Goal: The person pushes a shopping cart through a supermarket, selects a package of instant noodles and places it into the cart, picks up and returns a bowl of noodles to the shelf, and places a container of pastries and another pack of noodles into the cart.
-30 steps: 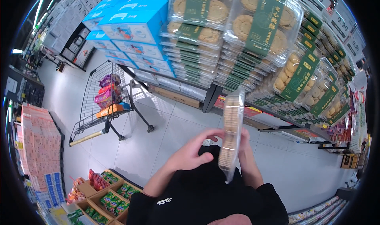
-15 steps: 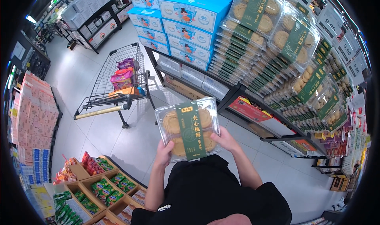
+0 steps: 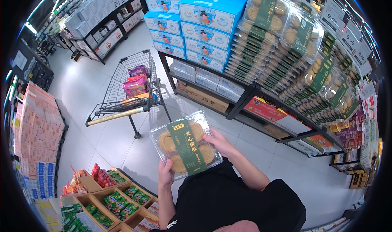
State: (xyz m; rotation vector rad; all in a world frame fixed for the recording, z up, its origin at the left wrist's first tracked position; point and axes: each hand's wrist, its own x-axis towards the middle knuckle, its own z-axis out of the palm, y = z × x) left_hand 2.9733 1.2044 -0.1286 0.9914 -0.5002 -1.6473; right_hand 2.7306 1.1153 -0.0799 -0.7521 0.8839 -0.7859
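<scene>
A clear plastic box of round cookies [image 3: 166, 143], wrapped with a dark green paper band, is held tilted in front of my body. My left hand [image 3: 165, 172] grips its lower left side, thumb on top. At its right edge my right hand [image 3: 218, 143] is closed on it, thumb over the lid. The undersides of the fingers are hidden beneath the box. Beyond it stands a wire shopping cart [image 3: 118, 119] with purple and pink snack packages [image 3: 135, 85] inside, on top of an orange package.
Stacked matching cookie boxes [image 3: 253, 56] and blue cartons [image 3: 206, 32] fill the shelf [image 3: 241, 105] ahead and to the right. A wooden divided bin [image 3: 98, 197] with green and red packets stands at lower left. Pink cartons [image 3: 38, 130] are piled at far left.
The cookie box has turned counterclockwise and moved slightly left and down with both hands still on it. The view has shifted, so the cart and shelves appear farther right and lower.
</scene>
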